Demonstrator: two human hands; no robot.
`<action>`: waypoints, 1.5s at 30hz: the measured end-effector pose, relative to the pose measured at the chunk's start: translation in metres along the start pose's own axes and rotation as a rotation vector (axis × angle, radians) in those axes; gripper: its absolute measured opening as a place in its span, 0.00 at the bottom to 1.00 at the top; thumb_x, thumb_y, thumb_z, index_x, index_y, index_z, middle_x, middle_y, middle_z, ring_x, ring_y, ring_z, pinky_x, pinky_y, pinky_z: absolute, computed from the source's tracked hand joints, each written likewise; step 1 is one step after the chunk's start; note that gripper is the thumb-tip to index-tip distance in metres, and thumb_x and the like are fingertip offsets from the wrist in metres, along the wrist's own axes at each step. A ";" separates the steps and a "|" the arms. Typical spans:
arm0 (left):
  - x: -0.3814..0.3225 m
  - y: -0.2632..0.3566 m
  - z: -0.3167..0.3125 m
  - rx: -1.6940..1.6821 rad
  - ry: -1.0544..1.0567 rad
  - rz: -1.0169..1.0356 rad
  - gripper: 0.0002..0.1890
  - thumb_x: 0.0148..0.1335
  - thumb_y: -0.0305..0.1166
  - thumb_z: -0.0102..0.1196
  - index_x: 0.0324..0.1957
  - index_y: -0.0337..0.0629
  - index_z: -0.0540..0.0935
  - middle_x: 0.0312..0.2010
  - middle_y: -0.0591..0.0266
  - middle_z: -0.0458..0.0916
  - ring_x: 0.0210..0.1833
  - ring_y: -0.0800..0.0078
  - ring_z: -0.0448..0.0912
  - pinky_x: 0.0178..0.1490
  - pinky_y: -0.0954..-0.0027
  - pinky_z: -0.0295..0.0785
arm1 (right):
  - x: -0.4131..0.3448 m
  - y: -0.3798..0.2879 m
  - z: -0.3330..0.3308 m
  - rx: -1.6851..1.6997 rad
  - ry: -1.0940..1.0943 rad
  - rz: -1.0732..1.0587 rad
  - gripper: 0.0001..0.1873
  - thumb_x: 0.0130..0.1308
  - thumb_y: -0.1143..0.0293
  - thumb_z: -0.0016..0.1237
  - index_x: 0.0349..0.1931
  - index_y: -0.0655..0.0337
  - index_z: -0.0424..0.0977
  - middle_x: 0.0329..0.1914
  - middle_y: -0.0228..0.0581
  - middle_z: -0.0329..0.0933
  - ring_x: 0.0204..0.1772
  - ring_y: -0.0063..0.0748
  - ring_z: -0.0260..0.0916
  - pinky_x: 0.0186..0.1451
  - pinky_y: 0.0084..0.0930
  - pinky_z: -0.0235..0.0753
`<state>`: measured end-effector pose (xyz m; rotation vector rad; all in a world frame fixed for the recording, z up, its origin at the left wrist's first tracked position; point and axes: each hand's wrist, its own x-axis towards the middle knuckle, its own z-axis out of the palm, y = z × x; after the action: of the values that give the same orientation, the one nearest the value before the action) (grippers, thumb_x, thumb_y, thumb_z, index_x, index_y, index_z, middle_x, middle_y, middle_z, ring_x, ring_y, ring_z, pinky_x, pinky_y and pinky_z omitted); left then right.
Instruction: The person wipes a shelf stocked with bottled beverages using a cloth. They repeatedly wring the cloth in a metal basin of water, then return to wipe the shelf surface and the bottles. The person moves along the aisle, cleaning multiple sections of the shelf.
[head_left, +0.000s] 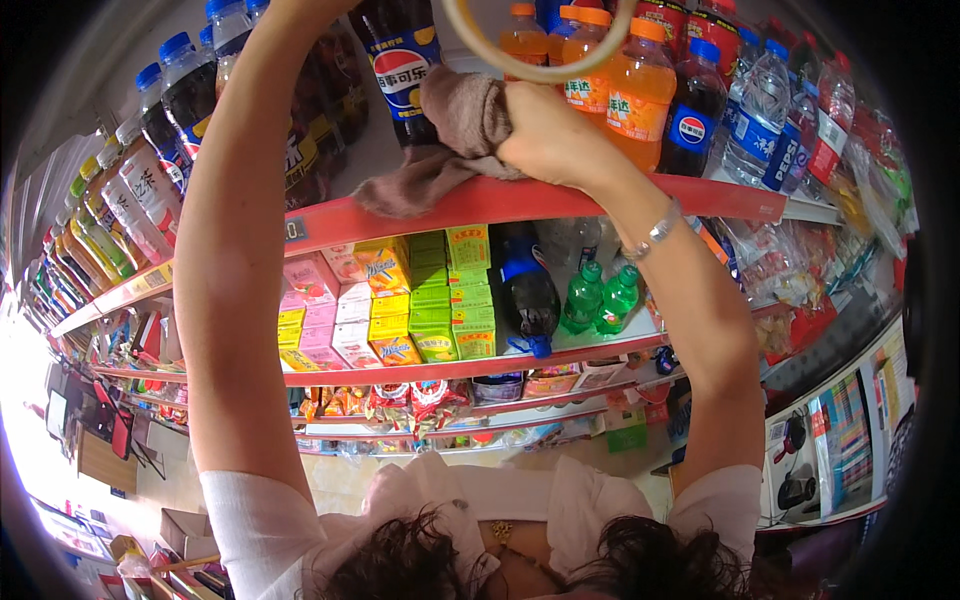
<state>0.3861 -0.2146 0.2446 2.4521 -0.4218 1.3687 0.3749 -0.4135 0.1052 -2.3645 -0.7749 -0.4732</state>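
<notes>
My right hand (544, 135) is closed around a bunched brownish cloth (469, 120), whose loose end hangs over the red front edge of the upper shelf (480, 199). Just behind the cloth stands a large dark Pepsi bottle (401, 71) with a blue label. My left hand (311, 7) shows only in part at the top edge, above that bottle; its fingers lie out of the frame, so its hold cannot be seen. Orange Mirinda bottles (637, 97) stand right of the cloth, and a smaller Pepsi bottle (691, 112) is beside them.
Blue-capped cola bottles (184, 86) crowd the shelf at left, water bottles (757, 112) at right. The shelf below holds drink cartons (390, 322), a cola bottle lying down (529, 292) and green bottles (600, 296). A pale ring (540, 75) crosses the top of the view.
</notes>
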 end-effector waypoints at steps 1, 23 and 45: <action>-0.005 -0.001 -0.002 -0.068 0.011 0.001 0.39 0.64 0.59 0.54 0.50 0.22 0.78 0.43 0.30 0.83 0.47 0.45 0.83 0.51 0.54 0.78 | -0.005 0.007 0.001 0.078 0.138 -0.091 0.17 0.56 0.72 0.55 0.45 0.71 0.79 0.45 0.60 0.82 0.51 0.53 0.81 0.55 0.38 0.78; -0.068 0.081 0.109 -0.760 -0.407 0.054 0.25 0.53 0.55 0.69 0.39 0.41 0.88 0.24 0.61 0.83 0.25 0.77 0.81 0.28 0.73 0.80 | -0.147 0.068 -0.144 0.730 1.059 -0.108 0.26 0.68 0.77 0.54 0.65 0.71 0.67 0.66 0.42 0.71 0.65 0.34 0.72 0.66 0.32 0.75; -0.166 -0.036 0.002 0.402 0.440 -0.128 0.54 0.38 0.45 0.79 0.65 0.32 0.62 0.48 0.49 0.70 0.52 0.50 0.74 0.48 0.58 0.78 | -0.003 -0.062 -0.018 0.911 0.327 -0.400 0.22 0.69 0.76 0.52 0.63 0.65 0.70 0.61 0.41 0.76 0.62 0.33 0.75 0.67 0.30 0.74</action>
<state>0.3183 -0.1645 0.0968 2.3039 0.1239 2.0233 0.3313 -0.3859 0.1434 -1.2620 -1.0268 -0.5059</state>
